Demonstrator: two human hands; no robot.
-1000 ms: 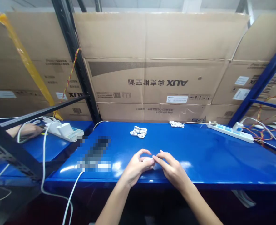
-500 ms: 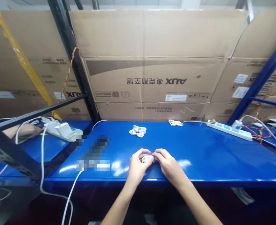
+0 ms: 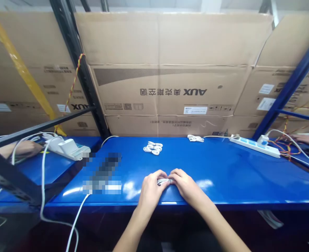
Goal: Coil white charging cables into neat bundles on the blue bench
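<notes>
Near the front edge of the blue table, my left hand (image 3: 152, 187) grips one side of a coiled white cable bundle (image 3: 164, 181). My right hand (image 3: 184, 182) pinches the same bundle from the right, at a dark tie around it. The fingertips of both hands nearly meet there and partly hide the bundle. Farther back lie coiled white cables (image 3: 153, 148) on the table, and another coiled white bundle (image 3: 195, 138) rests by the cardboard at the rear.
The blue table (image 3: 222, 175) backs onto cardboard (image 3: 170, 42). A white power strip (image 3: 256, 146) lies at right, another (image 3: 70, 148) at left. A pixelated dark object (image 3: 104, 171) has a white cable. Other people's hands show at far left (image 3: 28, 148) and far right (image 3: 306, 140).
The bundle has turned slightly between my fingers, and both hands remain closed on it. Another person's hand has appeared at the far right. The view has shifted a little.
</notes>
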